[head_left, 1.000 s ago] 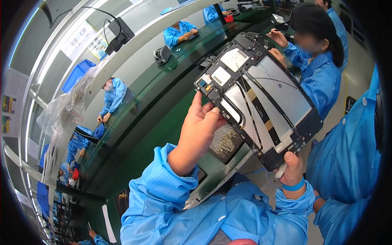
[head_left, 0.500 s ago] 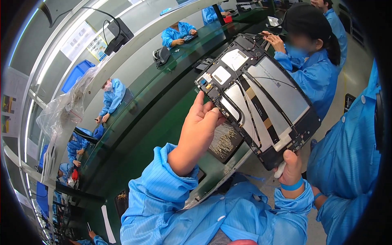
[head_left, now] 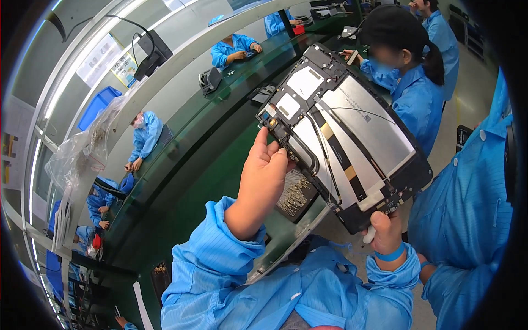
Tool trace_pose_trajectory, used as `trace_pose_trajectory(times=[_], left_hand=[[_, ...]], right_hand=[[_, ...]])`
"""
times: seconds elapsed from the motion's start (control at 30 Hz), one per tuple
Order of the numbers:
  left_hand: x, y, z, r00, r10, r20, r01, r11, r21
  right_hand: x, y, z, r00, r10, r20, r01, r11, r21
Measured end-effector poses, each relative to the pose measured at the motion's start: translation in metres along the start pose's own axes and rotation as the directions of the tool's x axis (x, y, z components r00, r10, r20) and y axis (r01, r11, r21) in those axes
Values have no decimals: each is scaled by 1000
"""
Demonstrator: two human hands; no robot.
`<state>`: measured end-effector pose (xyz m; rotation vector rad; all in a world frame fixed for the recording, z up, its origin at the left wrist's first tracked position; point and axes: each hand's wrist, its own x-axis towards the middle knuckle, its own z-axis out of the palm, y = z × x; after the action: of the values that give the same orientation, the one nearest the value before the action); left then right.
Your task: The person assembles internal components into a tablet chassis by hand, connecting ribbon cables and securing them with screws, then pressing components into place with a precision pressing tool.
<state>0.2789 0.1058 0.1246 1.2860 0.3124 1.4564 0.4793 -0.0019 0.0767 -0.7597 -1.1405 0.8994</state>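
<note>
An opened tablet (head_left: 379, 132) is held up before me at a tilt, its inner side showing. Silver plates, black cables, thin wires and small boards fill its black frame. My left hand (head_left: 261, 170) grips the left edge, index finger stretched along the frame and thumb near a board. At the lower corner my right hand (head_left: 385, 234) is closed on the frame, with a blue band round the wrist. A small white piece (head_left: 369, 235) shows beside the right thumb; its kind is unclear. The fingers behind the tablet are hidden.
Below the tablet, a black tray (head_left: 297, 195) of several small metal parts sits on the green bench (head_left: 192, 187). A co-worker (head_left: 415, 99) in blue sits beyond it; another person (head_left: 462, 192) stands close at right. A plastic bag (head_left: 77, 159) hangs from the shelf.
The tablet has shifted slightly left in view, with both hands keeping their hold. The co-worker beyond it has also shifted, and a hand shows near the tablet's far edge.
</note>
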Motion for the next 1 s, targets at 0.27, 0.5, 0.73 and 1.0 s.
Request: trace_pose_trajectory(times=[0.27,0.5,0.73,1.0], left_hand=[[-3,0,-2,1000,0,-20,1,999,39],[-26,9,-36,992,-71,-99,84,989,126],[-68,13,-76,941,-127,-314,215,940,264],[-85,12,-83,928,-160,-337,235,952,196]], right_hand=[[2,1,7,999,15,-45,-10,992,127],[-3,35,24,989,148,26,-151,973,174],[-20,74,53,935,329,135,-354,897,265],[-29,87,58,904,377,202,-428,813,396]])
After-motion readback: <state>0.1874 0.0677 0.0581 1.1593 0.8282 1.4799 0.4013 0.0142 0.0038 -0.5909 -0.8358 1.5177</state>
